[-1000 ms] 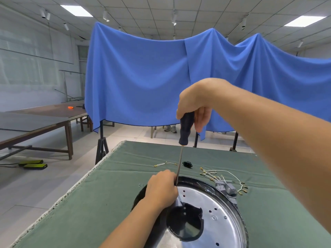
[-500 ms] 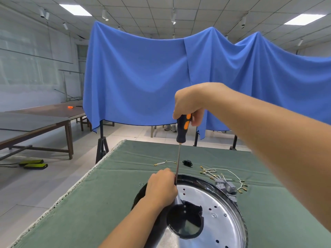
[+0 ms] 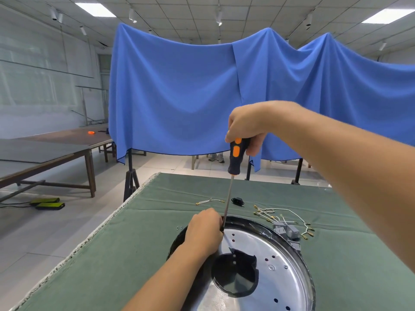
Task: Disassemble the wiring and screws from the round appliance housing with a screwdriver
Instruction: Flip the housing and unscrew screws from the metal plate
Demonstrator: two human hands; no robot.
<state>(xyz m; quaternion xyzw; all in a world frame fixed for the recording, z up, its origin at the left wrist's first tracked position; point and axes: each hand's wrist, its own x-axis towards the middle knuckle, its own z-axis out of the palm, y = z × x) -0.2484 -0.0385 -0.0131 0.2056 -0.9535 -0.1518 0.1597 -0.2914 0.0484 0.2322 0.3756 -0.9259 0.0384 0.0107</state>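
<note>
table [image 3: 125, 254] is covered with a green cloth, frayed pale along its left edge. a blue drape [image 3: 179, 97] is hung across stands behind it. dark wooden tables [image 3: 56, 149] are set at the left of a tiled floor, and two green-and-black objects [image 3: 48, 203] are laid on the floor beneath them. ceiling panels are lit overhead.

round housing [image 3: 269, 265] is placed at the near edge of the table, right of centre: a shiny metal disc with small holes, a black rim, and a dark opening cut near the middle. loose white wires [image 3: 283, 214] with brass terminals are scattered just beyond it, beside grey plastic parts [image 3: 287, 231]. a short wire [image 3: 210, 201] and a small black socket [image 3: 237, 201] are laid further back.

screwdriver [image 3: 235, 158], black and orange handled, is held nearly upright, shaft down to the housing's far-left rim. right hand [image 3: 247, 126] is wrapped around the handle top. left hand [image 3: 203, 231] is curled on the rim beside the shaft; whether the shaft itself is pinched cannot be told.
</note>
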